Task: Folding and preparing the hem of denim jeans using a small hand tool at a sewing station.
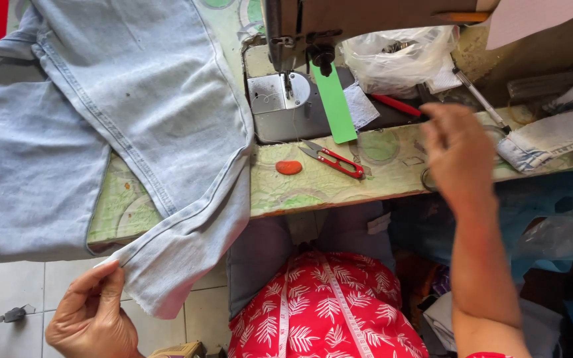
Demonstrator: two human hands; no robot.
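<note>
Left hand: my left hand [93,313] pinches the jeans [121,119] hem, below the sewing machine [300,40].
Right hand: my right hand [457,154], blurred, grip untellable, right of the snips [331,159].

The left hand [93,317] sits low at the near left, back toward the camera, thumb and fingers pinched together. The right arm stretches forward and up, forearm bare, its right hand [457,154] raised with the back showing, fingers curled loosely and blurred.
</note>
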